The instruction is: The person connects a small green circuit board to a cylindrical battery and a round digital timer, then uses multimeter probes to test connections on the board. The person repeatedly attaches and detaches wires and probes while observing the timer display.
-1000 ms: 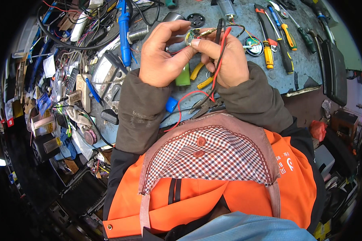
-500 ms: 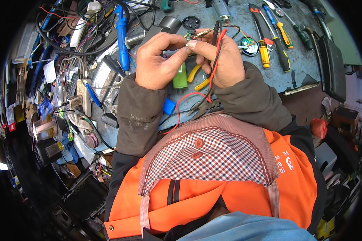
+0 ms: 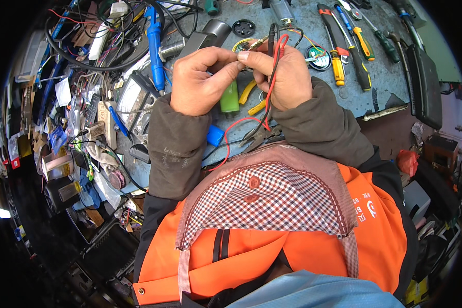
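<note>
My left hand (image 3: 201, 82) is closed in a pinch, thumb against forefinger, on something too small to make out. Touching those fingertips is the thumb of my right hand (image 3: 285, 74), whose fingers curl round a red test lead (image 3: 275, 77) and a black test lead (image 3: 271, 35). Brass-coloured metal ends (image 3: 258, 44) and thin yellow wires (image 3: 237, 45) show just beyond the fingertips. What they join to is mostly hidden. Under the hands lie a green cylindrical cell (image 3: 230, 100) and yellow-handled pliers (image 3: 256, 107). A blue cylinder (image 3: 215, 136) rests near my left cuff.
Screwdrivers (image 3: 338, 69) and a folding saw-like tool (image 3: 331, 25) lie at the right. A round part with a circuit board (image 3: 318, 57) and a black disc (image 3: 244, 28) sit beyond my hands. Left are a blue soldering-iron-like tool (image 3: 155, 49), tangled cables and clutter.
Both hands stay nearly in place, with the left shifted slightly left. The lead ends and yellow wires above the fingertips have turned a little.
</note>
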Demonstrator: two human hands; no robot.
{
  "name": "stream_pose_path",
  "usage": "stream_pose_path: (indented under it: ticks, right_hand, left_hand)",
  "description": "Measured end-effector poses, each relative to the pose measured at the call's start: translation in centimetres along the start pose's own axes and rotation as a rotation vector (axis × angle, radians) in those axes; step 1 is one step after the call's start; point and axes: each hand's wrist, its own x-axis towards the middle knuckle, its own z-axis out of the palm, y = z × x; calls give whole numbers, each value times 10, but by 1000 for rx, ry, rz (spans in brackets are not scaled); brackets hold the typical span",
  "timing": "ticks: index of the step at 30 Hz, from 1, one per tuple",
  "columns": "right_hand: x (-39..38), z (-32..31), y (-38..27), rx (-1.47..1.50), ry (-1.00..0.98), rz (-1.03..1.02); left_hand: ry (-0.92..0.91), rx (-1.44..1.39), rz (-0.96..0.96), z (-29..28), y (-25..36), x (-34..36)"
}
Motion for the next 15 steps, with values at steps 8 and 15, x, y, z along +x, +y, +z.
stream_pose_path:
  ticks: [8, 15]
  right_hand:
    - [4, 2, 6, 120, 67, -26]
    - [4, 0, 7, 135, -22, -40]
  left_hand:
    - [-31, -4, -69, -8, -13, 0]
    - [-19, -146, -78, -5, -14, 3]
